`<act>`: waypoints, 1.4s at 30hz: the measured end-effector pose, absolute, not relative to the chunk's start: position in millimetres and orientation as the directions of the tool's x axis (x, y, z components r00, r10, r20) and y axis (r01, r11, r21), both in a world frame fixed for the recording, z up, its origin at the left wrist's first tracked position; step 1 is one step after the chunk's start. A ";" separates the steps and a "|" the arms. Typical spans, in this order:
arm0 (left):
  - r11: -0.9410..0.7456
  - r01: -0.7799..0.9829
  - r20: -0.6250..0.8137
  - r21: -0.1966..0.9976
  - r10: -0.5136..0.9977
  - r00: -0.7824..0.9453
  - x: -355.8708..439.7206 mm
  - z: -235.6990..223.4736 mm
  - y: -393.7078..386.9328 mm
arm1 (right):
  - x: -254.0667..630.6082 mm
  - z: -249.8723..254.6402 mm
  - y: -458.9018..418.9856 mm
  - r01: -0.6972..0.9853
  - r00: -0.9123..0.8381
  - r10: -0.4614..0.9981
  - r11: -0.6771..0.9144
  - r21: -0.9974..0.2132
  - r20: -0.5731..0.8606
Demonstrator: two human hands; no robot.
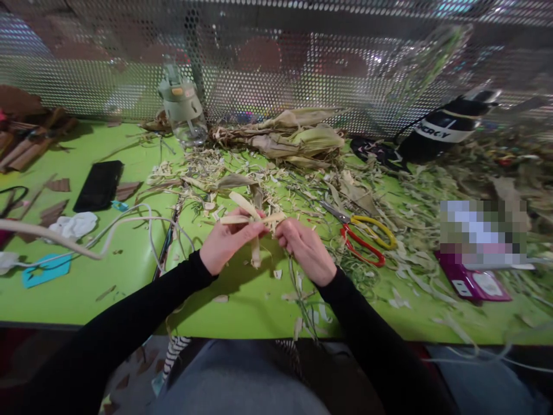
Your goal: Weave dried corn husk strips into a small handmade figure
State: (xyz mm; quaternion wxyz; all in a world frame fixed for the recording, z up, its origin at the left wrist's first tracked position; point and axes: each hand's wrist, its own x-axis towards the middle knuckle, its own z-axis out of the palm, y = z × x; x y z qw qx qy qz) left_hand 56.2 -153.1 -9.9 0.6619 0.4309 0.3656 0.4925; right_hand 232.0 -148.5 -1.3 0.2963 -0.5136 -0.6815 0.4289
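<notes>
My left hand [227, 245] and my right hand [305, 249] meet above the green table [129, 276], both pinched on a small bundle of pale corn husk strips [250, 218]. The strips cross each other, and one hangs down between my hands. Both arms wear black sleeves. Loose husk scraps lie all around my hands.
Scissors with red and yellow handles [367, 235] lie right of my hands. A pile of dried corn husks [298, 141] sits at the back, beside a bottle [184, 109]. A black phone [99, 184], white cable [108, 230], white cloth [75, 225] lie left. A purple box [473, 282] is right.
</notes>
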 end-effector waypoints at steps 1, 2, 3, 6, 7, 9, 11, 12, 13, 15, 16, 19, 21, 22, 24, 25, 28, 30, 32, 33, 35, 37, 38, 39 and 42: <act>0.139 -0.286 -0.062 0.948 0.963 0.262 55.5 -9.0 -153.1 | 233.5 -1.6 -146.6 0.409 -0.284 0.957 0.065 -0.910 -0.059; 0.140 -0.237 -0.071 0.961 0.958 0.279 55.3 -8.0 -153.5 | 234.3 -2.1 -145.6 0.367 -0.290 0.954 0.039 -0.929 -0.074; 0.145 -0.199 -0.082 0.969 0.952 0.293 55.6 -7.0 -154.2 | 234.2 -2.7 -145.2 0.330 -0.297 0.951 0.022 -0.944 -0.081; 0.167 -0.171 -0.108 0.971 0.944 0.312 58.8 -4.5 -157.2 | 230.7 -5.3 -147.2 0.247 -0.271 0.957 -0.034 -0.968 -0.102; 0.176 -0.174 -0.115 0.969 0.942 0.315 60.2 -4.2 -158.3 | 229.0 -6.3 -148.1 0.223 -0.267 0.955 -0.070 -0.972 -0.130; 0.169 -0.166 -0.110 0.972 0.942 0.317 62.9 -4.7 -160.2 | 225.7 -8.3 -149.4 0.164 -0.272 0.944 -0.148 -0.975 -0.189; 0.115 -0.125 -0.075 0.985 0.954 0.291 64.4 -5.3 -161.3 | 223.4 -10.0 -150.2 0.099 -0.274 0.938 -0.189 -0.977 -0.210; 0.086 -0.091 -0.059 0.992 0.961 0.271 64.4 -5.1 -161.4 | 222.9 -10.5 -150.7 0.074 -0.266 0.943 -0.187 -0.980 -0.200; 0.063 -0.055 -0.047 0.997 0.967 0.250 63.8 -4.5 -161.1 | 223.0 -10.7 -151.3 0.058 -0.252 0.951 -0.173 -0.983 -0.182; 0.047 0.011 -0.049 0.999 0.974 0.223 60.9 -1.7 -159.7 | 224.7 -10.1 -153.0 0.056 -0.220 0.966 -0.127 -0.990 -0.137; 0.047 0.036 -0.053 0.998 0.975 0.216 58.8 0.1 -158.6 | 226.4 -9.2 -153.8 0.064 -0.205 0.972 -0.104 -0.993 -0.115; 0.044 0.061 -0.057 0.997 0.974 0.219 52.1 3.8 -154.8 | 233.9 -4.0 -154.2 0.115 -0.186 0.980 -0.048 -0.992 -0.069; 0.061 0.044 -0.071 0.997 0.954 0.290 49.3 2.7 -152.6 | 239.7 1.3 -151.5 0.174 -0.188 0.982 0.006 -0.985 -0.027; 0.073 0.035 -0.081 0.997 0.938 0.337 48.9 1.1 -151.8 | 242.1 4.2 -149.6 0.208 -0.189 0.982 0.048 -0.977 0.008; 0.092 0.031 -0.096 0.995 0.893 0.440 50.3 -3.3 -151.4 | 244.6 9.6 -145.9 0.298 -0.219 0.973 0.142 -0.944 0.077; 0.090 0.042 -0.099 0.995 0.870 0.482 51.8 -5.4 -151.7 | 244.5 11.7 -144.8 0.351 -0.259 0.961 0.187 -0.918 0.096; 0.032 0.101 -0.082 0.994 0.837 0.542 56.8 -8.8 -154.4 | 240.2 13.7 -145.6 0.391 -0.371 0.920 0.278 -0.877 0.126; -0.012 0.123 -0.056 0.992 0.842 0.537 59.0 -8.3 -156.4 | 237.0 11.0 -148.7 0.314 -0.359 0.918 0.286 -0.905 0.166; -0.028 0.125 -0.042 0.992 0.849 0.526 60.2 -7.4 -158.3 | 235.5 6.0 -152.2 0.235 -0.305 0.935 0.258 -0.937 0.181; -0.025 0.124 -0.044 0.992 0.850 0.526 60.8 -7.4 -159.1 | 235.4 3.0 -153.5 0.208 -0.273 0.945 0.239 -0.948 0.179; -0.006 0.112 -0.054 0.994 0.852 0.522 62.4 -8.9 -160.7 | 235.7 -2.9 -154.9 0.160 -0.212 0.964 0.198 -0.967 0.162; 0.018 0.090 -0.062 0.996 0.852 0.519 64.6 -11.8 -162.1 | 236.0 -7.5 -154.3 0.115 -0.163 0.976 0.163 -0.980 0.144; 0.033 0.078 -0.069 0.996 0.852 0.519 65.7 -13.3 -162.6 | 236.2 -9.0 -153.1 0.097 -0.152 0.979 0.148 -0.984 0.132; 0.056 0.066 -0.082 0.996 0.851 0.519 66.8 -14.5 -163.0 | 236.5 -9.8 -151.5 0.088 -0.154 0.981 0.130 -0.988 0.115; 0.187 -0.020 -0.149 0.982 0.838 0.526 68.4 -15.3 -163.9 | 240.2 -7.9 -144.3 0.126 -0.163 0.984 0.093 -0.988 0.071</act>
